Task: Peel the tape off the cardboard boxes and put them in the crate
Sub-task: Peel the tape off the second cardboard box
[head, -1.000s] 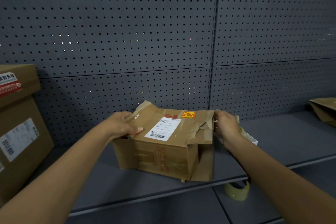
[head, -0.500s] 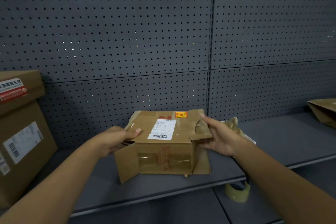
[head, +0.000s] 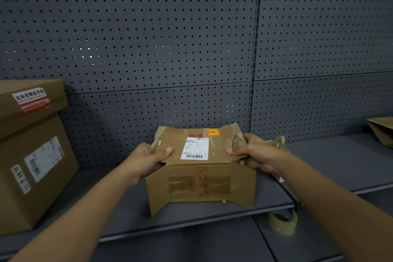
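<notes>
A person grips a torn cardboard box [head: 200, 168] w/ both hands at the front of a gray shelf [head: 331, 161], backed by a perforated panel [head: 148, 38]. The box's long axis runs left-right, parallel to the shelf edge; its labeled top tilts toward the camera, w/ the shipping label [head: 194, 148] upright to the viewer. Left hand [head: 148, 158] clamps the top-left corner, thumb on top, fingers curled under. Right hand [head: 253, 155] pinches the ripped top-right flap. Side flaps hang splayed at both lower corners. Vs. half a sec. ago, the box sits squarer to the camera and nearer, and the right hand has shifted onto the flap. A larger box [head: 32, 155] stands at left; a tape roll [head: 281, 222] lies on the level below.
</notes>
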{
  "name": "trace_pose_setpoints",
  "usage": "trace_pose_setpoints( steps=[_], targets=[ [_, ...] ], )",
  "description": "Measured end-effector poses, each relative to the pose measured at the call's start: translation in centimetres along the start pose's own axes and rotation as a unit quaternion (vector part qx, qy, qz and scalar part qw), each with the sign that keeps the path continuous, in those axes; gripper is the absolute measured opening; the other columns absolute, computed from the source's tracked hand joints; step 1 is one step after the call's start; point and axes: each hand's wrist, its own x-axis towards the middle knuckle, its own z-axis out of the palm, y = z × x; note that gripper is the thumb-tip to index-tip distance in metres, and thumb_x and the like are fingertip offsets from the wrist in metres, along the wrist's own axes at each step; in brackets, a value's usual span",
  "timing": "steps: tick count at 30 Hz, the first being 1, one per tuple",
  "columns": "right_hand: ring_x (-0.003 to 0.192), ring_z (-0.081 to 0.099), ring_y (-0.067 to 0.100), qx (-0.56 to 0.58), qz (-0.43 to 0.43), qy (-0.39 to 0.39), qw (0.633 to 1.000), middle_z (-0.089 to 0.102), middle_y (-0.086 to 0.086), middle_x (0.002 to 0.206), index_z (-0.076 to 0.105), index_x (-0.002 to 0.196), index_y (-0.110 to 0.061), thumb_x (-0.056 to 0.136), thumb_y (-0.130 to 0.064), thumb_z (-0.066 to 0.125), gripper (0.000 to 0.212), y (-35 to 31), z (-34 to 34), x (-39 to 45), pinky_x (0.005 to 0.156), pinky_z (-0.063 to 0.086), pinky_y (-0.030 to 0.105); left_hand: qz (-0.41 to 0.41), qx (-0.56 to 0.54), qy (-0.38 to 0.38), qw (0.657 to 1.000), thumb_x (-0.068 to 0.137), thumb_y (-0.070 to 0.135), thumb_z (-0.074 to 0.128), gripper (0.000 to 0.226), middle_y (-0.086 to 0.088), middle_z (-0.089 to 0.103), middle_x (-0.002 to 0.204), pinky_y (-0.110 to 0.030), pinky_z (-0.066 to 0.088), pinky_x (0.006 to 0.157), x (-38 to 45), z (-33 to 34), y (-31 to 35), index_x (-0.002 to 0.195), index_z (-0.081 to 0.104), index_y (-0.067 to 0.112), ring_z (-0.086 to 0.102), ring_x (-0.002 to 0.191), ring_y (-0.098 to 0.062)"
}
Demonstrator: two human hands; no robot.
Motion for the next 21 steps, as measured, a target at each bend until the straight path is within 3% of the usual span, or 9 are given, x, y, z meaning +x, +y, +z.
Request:
trace_pose_setpoints(
  steps=[2,4,8,10,12,14,17,19,21],
  targets=[
    [0.065,0.071,0.025,-0.013,-0.008,0.012,1.000,0.073,0.015,0.105,0.050,0.129,-0.015,0.086,-0.002,0.081,0.054,-0.6,0.3,0.1,0.044,0.050,0.027,0.003,0.002,-0.022,1.000,0.084,0.048,0.082,0.060,-0.013,0.079,0.092,-0.030,0.057,0.056,-0.2,0.2,0.1,0.115,0.063,0.000,0.075,0.070,-0.019],
    [0.078,0.075,0.029,-0.021,-0.019,0.036,0.999,0.072,0.014,0.112,0.051,0.132,-0.019,0.085,0.002,0.080,0.059,-1.1,0.6,0.4,0.051,0.057,0.033,-0.006,-0.009,-0.053,0.999,0.088,0.043,0.079,0.043,-0.006,0.081,0.086,-0.030,0.062,0.067,-1.0,0.4,0.5,0.105,0.065,0.006,0.077,0.072,-0.016],
    [0.098,0.073,0.035,0.010,-0.012,0.047,0.999,0.071,0.013,0.116,0.056,0.133,-0.022,0.083,0.009,0.075,0.061,-1.1,0.6,0.9,0.066,0.064,0.041,-0.056,-0.117,-0.105,0.986,0.081,0.033,0.089,0.059,-0.012,0.078,0.114,-0.047,0.055,0.102,-1.8,-0.6,-0.6,0.130,0.063,0.013,0.075,0.107,-0.029],
    [0.104,0.072,0.037,0.017,-0.006,0.029,0.999,0.071,0.014,0.118,0.059,0.131,-0.025,0.085,0.011,0.071,0.060,-1.2,0.3,1.1,0.077,0.065,0.047,-0.057,-0.176,-0.113,0.976,0.074,0.031,0.094,0.064,-0.015,0.075,0.119,-0.046,0.056,0.098,-1.9,-0.7,-1.6,0.130,0.067,0.015,0.074,0.105,-0.031],
    [0.108,0.071,0.038,0.014,-0.003,0.011,1.000,0.072,0.014,0.118,0.061,0.128,-0.028,0.087,0.015,0.065,0.060,-1.5,0.2,1.3,0.086,0.063,0.050,-0.069,-0.243,-0.097,0.963,0.073,0.036,0.088,0.056,-0.017,0.076,0.109,-0.043,0.057,0.084,-2.2,-0.5,-2.2,0.121,0.074,0.011,0.075,0.090,-0.031],
    [0.105,0.072,0.038,-0.009,-0.001,-0.007,1.000,0.072,0.014,0.118,0.061,0.130,-0.033,0.088,0.015,0.061,0.063,-1.9,0.1,1.5,0.081,0.064,0.047,-0.076,-0.314,-0.096,0.941,0.087,0.045,0.068,0.046,-0.018,0.076,0.101,-0.041,0.058,0.076,-2.2,-0.2,-2.5,0.113,0.080,0.009,0.074,0.082,-0.032],
    [0.082,0.074,0.028,-0.071,0.003,-0.034,0.997,0.074,0.011,0.111,0.060,0.132,-0.040,0.089,0.014,0.061,0.068,-2.8,-0.2,1.7,0.061,0.062,0.037,-0.087,-0.384,-0.093,0.915,0.095,0.061,0.052,0.062,-0.019,0.076,0.108,-0.045,0.057,0.081,-1.3,0.2,-2.6,0.107,0.083,0.009,0.075,0.090,-0.035],
    [0.066,0.070,0.019,-0.109,0.001,-0.050,0.993,0.072,0.012,0.110,0.056,0.137,-0.041,0.091,0.013,0.060,0.071,-3.5,-0.4,1.8,0.047,0.052,0.028,-0.080,-0.376,-0.073,0.920,0.098,0.064,0.049,0.064,-0.019,0.076,0.112,-0.046,0.054,0.085,-0.9,0.9,-2.4,0.112,0.082,0.010,0.077,0.092,-0.034],
    [0.062,0.069,0.017,-0.127,-0.001,-0.060,0.990,0.069,0.014,0.113,0.052,0.142,-0.042,0.092,0.013,0.059,0.074,-4.0,-0.6,2.0,0.043,0.048,0.026,-0.068,-0.337,-0.050,0.938,0.101,0.058,0.051,0.057,-0.017,0.077,0.111,-0.045,0.054,0.085,-0.4,1.5,-2.2,0.118,0.078,0.011,0.078,0.090,-0.031]
  ],
)
